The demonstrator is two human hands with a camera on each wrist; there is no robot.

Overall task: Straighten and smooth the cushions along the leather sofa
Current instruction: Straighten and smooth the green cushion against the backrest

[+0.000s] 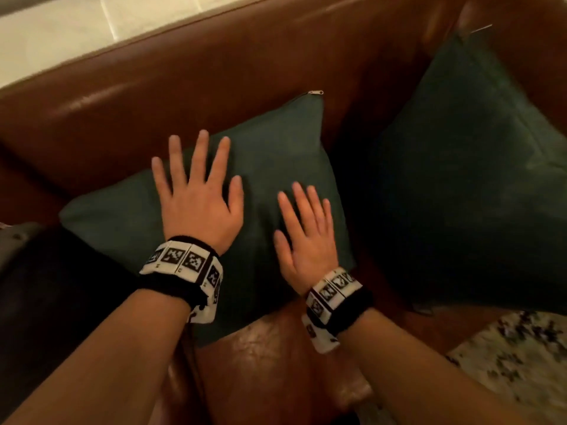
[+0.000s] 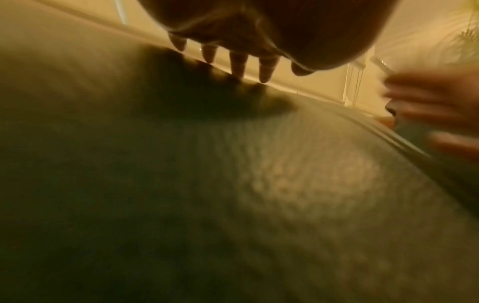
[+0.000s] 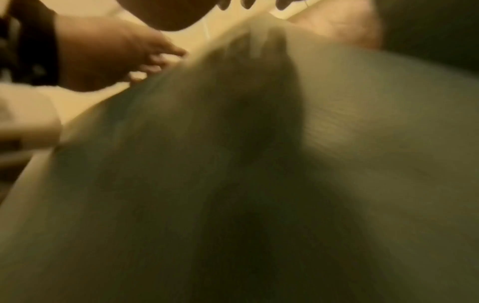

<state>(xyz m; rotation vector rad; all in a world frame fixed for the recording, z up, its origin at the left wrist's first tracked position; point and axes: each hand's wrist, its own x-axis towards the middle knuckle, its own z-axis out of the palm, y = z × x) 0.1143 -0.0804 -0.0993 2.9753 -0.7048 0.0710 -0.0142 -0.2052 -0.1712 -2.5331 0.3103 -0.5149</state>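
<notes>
Looked like a home living room: brown leather sofa (image 1: 214, 72), green cushions (image 1: 276, 167), patterned rug (image 1: 515, 363), potted plant (image 2: 466, 37).

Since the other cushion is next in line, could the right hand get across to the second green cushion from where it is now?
Probably yes. The right hand lies open on the near cushion, close to its right edge, and the second green cushion stands just beyond a narrow strip of sofa, with nothing between them.

- sofa (image 1: 214, 75): glossy brown leather
- two cushions (image 1: 276, 167) (image 1: 466, 179): plain dark green
- wristbands (image 1: 184, 265): black, with black-and-white square codes
- rug (image 1: 515, 363): pale, dark-speckled
</notes>
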